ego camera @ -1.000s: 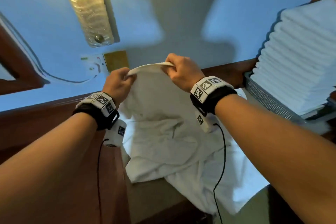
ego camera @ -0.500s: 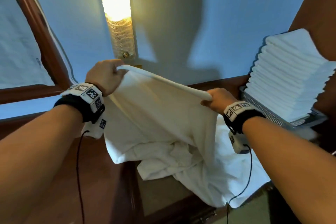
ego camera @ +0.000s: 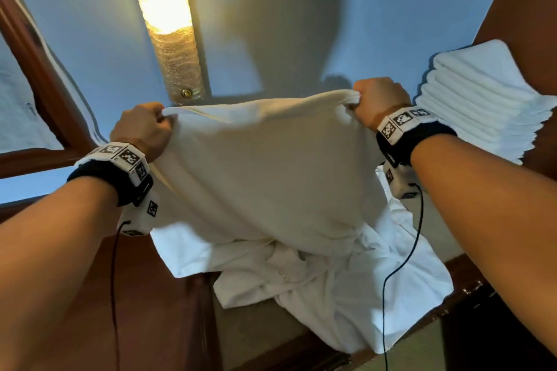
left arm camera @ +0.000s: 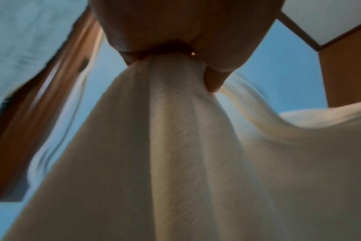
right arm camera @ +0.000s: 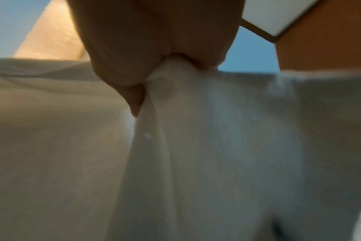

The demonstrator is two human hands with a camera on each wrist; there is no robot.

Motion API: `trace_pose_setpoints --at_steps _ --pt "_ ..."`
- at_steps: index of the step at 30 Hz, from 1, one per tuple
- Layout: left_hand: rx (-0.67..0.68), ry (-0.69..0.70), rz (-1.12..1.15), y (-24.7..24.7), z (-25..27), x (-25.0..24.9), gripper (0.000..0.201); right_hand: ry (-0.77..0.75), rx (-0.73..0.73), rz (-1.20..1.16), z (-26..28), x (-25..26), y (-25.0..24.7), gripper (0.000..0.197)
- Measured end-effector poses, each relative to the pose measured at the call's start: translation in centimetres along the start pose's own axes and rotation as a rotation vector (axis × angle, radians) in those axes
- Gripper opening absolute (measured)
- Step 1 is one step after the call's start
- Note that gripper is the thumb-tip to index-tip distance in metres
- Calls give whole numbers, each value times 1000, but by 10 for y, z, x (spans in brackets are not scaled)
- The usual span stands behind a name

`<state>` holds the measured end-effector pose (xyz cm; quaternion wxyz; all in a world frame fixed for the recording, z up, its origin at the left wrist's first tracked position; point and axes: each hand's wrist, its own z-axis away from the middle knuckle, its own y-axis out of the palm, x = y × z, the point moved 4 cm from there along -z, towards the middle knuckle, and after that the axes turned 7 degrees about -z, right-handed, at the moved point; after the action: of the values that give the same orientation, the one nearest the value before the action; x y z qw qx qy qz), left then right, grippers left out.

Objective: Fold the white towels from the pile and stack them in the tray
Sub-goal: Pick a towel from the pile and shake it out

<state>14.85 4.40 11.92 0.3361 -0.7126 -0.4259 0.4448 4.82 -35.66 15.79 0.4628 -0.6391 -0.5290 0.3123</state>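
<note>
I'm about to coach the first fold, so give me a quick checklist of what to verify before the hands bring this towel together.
1. Left hand grips a top corner of the towel: ok.
2. Right hand grips the other top corner: ok.
3. Top edge stretched out between the hands: ok, only a slight sag.
4. Lower edge hanging free of the pile: not ok, it rests on the pile.
5. Bottom corners aligned: cannot tell, hidden.
6. Room on the folded stack: cannot tell; it is already tall.

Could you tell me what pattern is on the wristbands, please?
Black-and-white square code markers on each wristband, clearest in the head view.
</note>
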Motion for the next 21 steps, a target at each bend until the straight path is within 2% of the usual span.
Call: trace_pose_setpoints --at_steps 2,3,4,6,7,8,11,13,15,18,21 --pt "3 45 31 6 -1 -25 25 -64 59 152 -6 11 1 22" --pt "12 90 36 11 -2 -42 29 -129 81 182 -6 22 8 31" --pt "24 141 40 16 -1 -61 31 -208 109 150 -5 37 17 45" --pt "41 242 67 25 3 -103 24 -332 191 -86 1 75 37 73" --pt "40 295 90 29 6 -121 19 -356 245 -211 3 93 48 78" --pt "34 336 120 33 9 -136 16 -362 286 -339 3 105 58 72" --pt "-13 376 212 47 18 -147 20 -328 272 -703 -10 108 66 10" --pt "-51 374 163 66 24 -131 26 -316 182 -793 -23 95 56 13" --pt "-51 260 55 89 27 -107 19 -337 46 -880 -31 89 35 20" --pt "-2 -9 -63 117 33 -72 21 -377 -150 -931 -39 77 9 26" --pt "110 -196 -167 130 42 -37 14 -267 -325 -819 -50 38 4 30"
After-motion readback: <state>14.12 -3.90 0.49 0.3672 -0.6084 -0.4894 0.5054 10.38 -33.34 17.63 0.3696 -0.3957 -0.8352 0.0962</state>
